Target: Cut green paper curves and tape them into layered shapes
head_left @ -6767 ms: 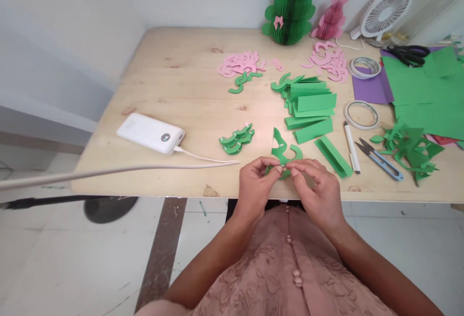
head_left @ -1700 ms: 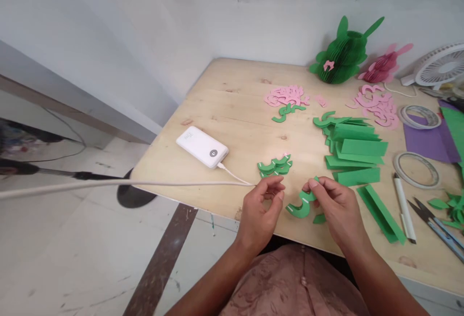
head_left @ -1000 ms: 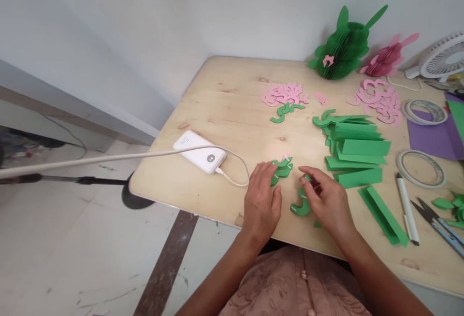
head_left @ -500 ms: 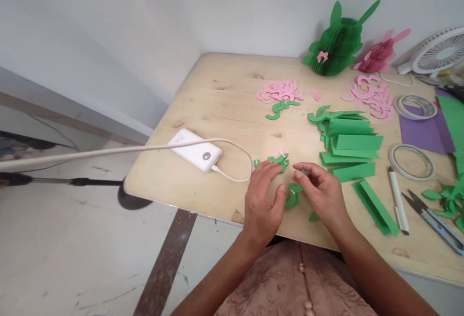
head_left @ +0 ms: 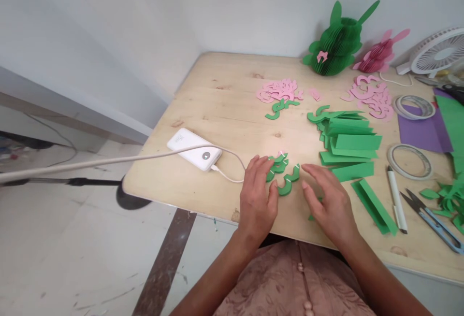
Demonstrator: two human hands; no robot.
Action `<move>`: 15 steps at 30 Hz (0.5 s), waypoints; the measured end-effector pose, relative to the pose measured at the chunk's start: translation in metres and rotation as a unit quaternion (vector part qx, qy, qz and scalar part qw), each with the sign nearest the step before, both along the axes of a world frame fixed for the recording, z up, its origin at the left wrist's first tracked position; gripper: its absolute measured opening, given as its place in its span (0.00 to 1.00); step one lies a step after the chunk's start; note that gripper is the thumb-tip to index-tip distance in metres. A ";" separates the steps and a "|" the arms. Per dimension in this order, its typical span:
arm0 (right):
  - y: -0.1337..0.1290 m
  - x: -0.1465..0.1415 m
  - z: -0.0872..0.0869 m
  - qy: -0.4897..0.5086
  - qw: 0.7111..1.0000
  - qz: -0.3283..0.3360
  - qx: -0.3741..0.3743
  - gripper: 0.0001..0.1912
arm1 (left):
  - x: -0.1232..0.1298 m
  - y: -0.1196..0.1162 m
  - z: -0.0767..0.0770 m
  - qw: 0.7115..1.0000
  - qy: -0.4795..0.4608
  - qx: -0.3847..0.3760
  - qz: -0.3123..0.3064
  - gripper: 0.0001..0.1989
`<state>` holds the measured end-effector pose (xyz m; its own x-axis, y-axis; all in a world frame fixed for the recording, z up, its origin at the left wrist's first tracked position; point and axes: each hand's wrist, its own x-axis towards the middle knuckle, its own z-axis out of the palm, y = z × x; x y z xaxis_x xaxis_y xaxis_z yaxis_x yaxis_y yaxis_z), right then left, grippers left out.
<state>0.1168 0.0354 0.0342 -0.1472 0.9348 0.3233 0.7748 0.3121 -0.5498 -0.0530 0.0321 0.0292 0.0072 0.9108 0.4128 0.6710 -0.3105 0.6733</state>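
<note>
My left hand [head_left: 256,200] lies low over the table with its fingers stretched, its fingertips at a small cluster of curved green paper pieces [head_left: 279,164]. Narrow white strips show on some of them. Between my two hands rests an S-shaped green paper piece [head_left: 285,189], with white strips at its joint and upper end. My right hand [head_left: 331,202] is just to the right of that piece, thumb and fingers apart, holding nothing visible. Another green paper scrap [head_left: 311,217] is partly hidden beneath it.
Folded green paper strips [head_left: 357,141] and pink paper cutouts [head_left: 279,90] lie farther back. Tape rolls [head_left: 393,166], a white pen [head_left: 397,202] and snips [head_left: 435,224] are at right. A power bank [head_left: 194,150] with a cable is at left. Green [head_left: 335,45] and pink [head_left: 379,55] paper figures stand by the wall.
My right hand has opened its pinch and drawn back slightly from the S-shaped green piece, which now shows fully on the table. My left hand has shifted slightly left.
</note>
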 end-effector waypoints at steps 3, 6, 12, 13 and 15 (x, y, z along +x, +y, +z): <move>-0.015 0.000 -0.002 -0.027 0.999 0.032 0.011 0.14 | -0.002 0.005 -0.004 0.999 0.051 0.014 0.005 0.19; -0.026 -0.003 -0.004 -0.055 0.997 0.056 0.009 0.14 | -0.005 0.011 -0.008 0.995 0.090 0.029 0.017 0.18; -0.036 -0.011 -0.007 -0.079 0.993 0.086 0.015 0.14 | -0.010 0.022 -0.016 0.986 0.160 0.048 0.009 0.17; -0.037 -0.012 -0.008 -0.079 0.993 0.089 0.019 0.14 | -0.010 0.023 -0.017 0.984 0.169 0.049 0.008 0.17; -0.039 -0.015 -0.009 -0.078 0.992 0.096 0.027 0.14 | -0.011 0.027 -0.019 0.982 0.184 0.054 0.006 0.16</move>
